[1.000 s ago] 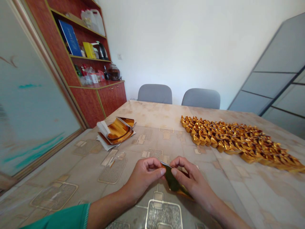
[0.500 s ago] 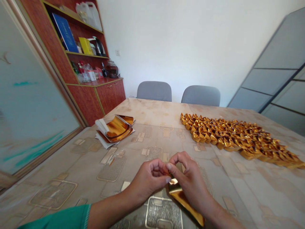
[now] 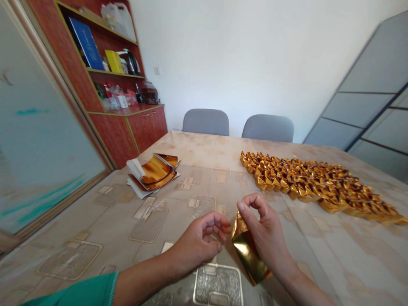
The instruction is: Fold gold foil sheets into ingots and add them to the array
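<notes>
My right hand (image 3: 266,227) pinches the upper end of a folded sheet of gold foil paper (image 3: 248,253) between thumb and fingers. The sheet hangs down to the left of the palm, its shiny face toward me. My left hand (image 3: 204,238) is just left of the foil paper and apart from it, fingers loosely curled and spread with nothing between them. Many folded gold foil pieces (image 3: 302,178), shaped like small boats, stand packed in rows on the right of the table. A stack of curled gold foil sheets with white backs (image 3: 156,172) lies at the left.
The table (image 3: 204,148) has a patterned cloth. Two grey chairs (image 3: 205,121) stand at its far side. A reddish wooden cabinet (image 3: 127,127) with a kettle, a blue box and bottles is at the back left, beside a frosted glass door (image 3: 38,140).
My left hand has let go of the foil paper and drawn slightly away. My right hand has moved a little right and up with the sheet, which now shows a wider face.
</notes>
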{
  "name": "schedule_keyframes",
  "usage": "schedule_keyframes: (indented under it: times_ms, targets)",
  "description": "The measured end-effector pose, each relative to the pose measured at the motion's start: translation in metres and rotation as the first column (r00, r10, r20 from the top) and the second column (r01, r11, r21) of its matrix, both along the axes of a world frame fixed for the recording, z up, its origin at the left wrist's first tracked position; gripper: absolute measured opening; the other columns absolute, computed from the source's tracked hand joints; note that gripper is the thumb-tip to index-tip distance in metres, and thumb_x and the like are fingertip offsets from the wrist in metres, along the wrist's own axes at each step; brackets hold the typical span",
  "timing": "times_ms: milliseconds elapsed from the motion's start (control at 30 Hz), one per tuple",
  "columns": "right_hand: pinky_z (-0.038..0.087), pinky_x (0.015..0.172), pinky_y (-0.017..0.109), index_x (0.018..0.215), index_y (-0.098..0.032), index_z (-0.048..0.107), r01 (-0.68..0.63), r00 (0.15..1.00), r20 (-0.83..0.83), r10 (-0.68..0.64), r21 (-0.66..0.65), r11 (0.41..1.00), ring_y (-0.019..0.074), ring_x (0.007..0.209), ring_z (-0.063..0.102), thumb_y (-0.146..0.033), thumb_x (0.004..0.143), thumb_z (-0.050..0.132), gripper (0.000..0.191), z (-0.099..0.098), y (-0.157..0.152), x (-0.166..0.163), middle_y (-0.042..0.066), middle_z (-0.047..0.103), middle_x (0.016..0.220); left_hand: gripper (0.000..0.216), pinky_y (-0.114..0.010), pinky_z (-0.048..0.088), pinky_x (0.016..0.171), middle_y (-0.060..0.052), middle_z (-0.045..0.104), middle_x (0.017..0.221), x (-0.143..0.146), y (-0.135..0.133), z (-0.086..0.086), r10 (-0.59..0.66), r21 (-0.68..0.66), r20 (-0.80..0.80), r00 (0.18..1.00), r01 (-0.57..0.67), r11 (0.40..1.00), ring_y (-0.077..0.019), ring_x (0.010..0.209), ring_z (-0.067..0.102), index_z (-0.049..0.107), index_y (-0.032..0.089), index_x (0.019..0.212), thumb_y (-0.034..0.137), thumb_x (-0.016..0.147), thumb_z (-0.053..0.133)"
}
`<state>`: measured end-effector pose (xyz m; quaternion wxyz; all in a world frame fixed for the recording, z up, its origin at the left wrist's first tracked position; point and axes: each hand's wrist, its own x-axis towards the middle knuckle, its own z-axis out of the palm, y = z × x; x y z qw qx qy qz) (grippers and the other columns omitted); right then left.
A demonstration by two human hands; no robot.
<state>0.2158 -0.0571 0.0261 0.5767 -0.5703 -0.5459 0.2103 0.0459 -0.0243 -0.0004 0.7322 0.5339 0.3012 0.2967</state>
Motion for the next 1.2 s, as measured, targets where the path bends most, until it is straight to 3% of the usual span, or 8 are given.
schedule_keyframes:
  times_ms: [167, 300, 500, 633, 767, 867, 1000, 1200]
  targets:
    - [0.040, 0.065, 0.030, 0.071, -0.022, 0.054, -0.022, 1.000, -0.002, 0.022, -0.036, 0.999, 0.0177, 0.069, 0.052, -0.038, 0.087, 0.060, 0.023, -0.003, 0.000, -0.004, -0.001, 0.054, 0.070, 0.030, -0.026, 0.045, 0.070, -0.001, 0.064, 0.083, 0.001, 0.001, 0.000, 0.015, 0.043, 0.053, 0.998, -0.017, 0.999, -0.0128, 0.076, 0.059, 0.062, 0.016, 0.094, 0.028, 0.071, 0.077]
    - [0.041, 0.060, 0.027, 0.083, -0.021, 0.056, -0.231, 0.966, -0.150, 0.211, -0.129, 0.964, 0.0158, 0.066, 0.054, -0.036, 0.088, 0.061, 0.017, -0.008, -0.002, -0.010, -0.002, 0.056, 0.070, 0.024, -0.024, 0.044, 0.063, 0.002, 0.060, 0.071, -0.002, 0.009, 0.002, 0.103, 0.059, 0.004, 0.995, -0.103, 0.993, -0.0110, 0.063, 0.056, 0.059, 0.016, 0.085, 0.031, 0.075, 0.075]
    - [0.041, 0.051, 0.024, 0.095, -0.023, 0.052, -0.389, 0.862, -0.415, 0.290, -0.178, 0.904, 0.0141, 0.056, 0.056, -0.037, 0.085, 0.064, 0.021, -0.013, -0.003, -0.015, -0.004, 0.059, 0.067, 0.007, -0.024, 0.043, 0.066, 0.003, 0.056, 0.074, -0.012, 0.027, 0.009, 0.331, 0.355, -0.102, 0.938, -0.277, 0.893, -0.0117, 0.068, 0.053, 0.056, 0.017, 0.083, 0.022, 0.081, 0.061]
    - [0.048, 0.050, 0.030, 0.101, -0.028, 0.045, -0.267, 0.866, -0.476, 0.151, -0.185, 0.946, 0.0202, 0.056, 0.063, -0.040, 0.084, 0.064, 0.028, -0.009, -0.001, -0.009, -0.002, 0.065, 0.070, 0.015, -0.032, 0.047, 0.082, -0.005, 0.062, 0.100, -0.019, 0.017, 0.014, 0.374, 0.733, -0.130, 0.918, -0.164, 0.660, -0.0185, 0.092, 0.058, 0.059, 0.020, 0.102, 0.020, 0.088, 0.054]
    - [0.049, 0.048, 0.034, 0.094, -0.029, 0.043, -0.128, 0.842, -0.539, 0.000, -0.199, 0.972, 0.0239, 0.057, 0.065, -0.040, 0.084, 0.063, 0.025, -0.009, 0.002, -0.001, 0.001, 0.068, 0.074, 0.052, -0.045, 0.035, 0.106, -0.012, 0.049, 0.139, -0.022, -0.002, 0.015, 0.164, 0.964, -0.196, 0.967, 0.159, 0.213, -0.0295, 0.124, 0.048, 0.054, 0.025, 0.123, 0.044, 0.079, 0.073]
    - [0.045, 0.045, 0.032, 0.088, -0.030, 0.043, -0.109, 0.803, -0.594, -0.035, -0.204, 0.973, 0.0231, 0.053, 0.063, -0.040, 0.082, 0.066, 0.026, -0.015, 0.003, 0.001, -0.002, 0.065, 0.069, 0.040, -0.047, 0.022, 0.114, -0.008, 0.056, 0.134, -0.019, -0.010, 0.009, 0.190, 0.957, -0.277, 0.942, 0.288, -0.037, -0.0270, 0.121, 0.050, 0.056, 0.028, 0.122, 0.042, 0.086, 0.067]
    - [0.043, 0.044, 0.030, 0.089, -0.029, 0.043, -0.113, 0.803, -0.596, -0.024, -0.192, 0.975, 0.0206, 0.052, 0.060, -0.039, 0.084, 0.066, 0.025, -0.023, 0.002, -0.002, -0.002, 0.063, 0.070, 0.013, -0.036, 0.034, 0.097, -0.006, 0.067, 0.113, -0.016, -0.014, 0.004, 0.341, 0.943, -0.257, 0.904, 0.311, -0.114, -0.0204, 0.101, 0.057, 0.061, 0.022, 0.106, 0.019, 0.096, 0.053]
    - [0.043, 0.050, 0.027, 0.086, -0.026, 0.041, -0.056, 0.926, -0.378, -0.022, -0.196, 0.979, 0.0168, 0.054, 0.056, -0.037, 0.083, 0.064, 0.026, -0.028, 0.005, 0.000, -0.005, 0.057, 0.066, 0.023, -0.034, 0.030, 0.068, -0.003, 0.068, 0.082, -0.016, -0.019, 0.006, 0.362, 0.905, -0.341, 0.868, 0.407, -0.123, -0.0175, 0.072, 0.052, 0.061, 0.021, 0.083, 0.018, 0.099, 0.045]
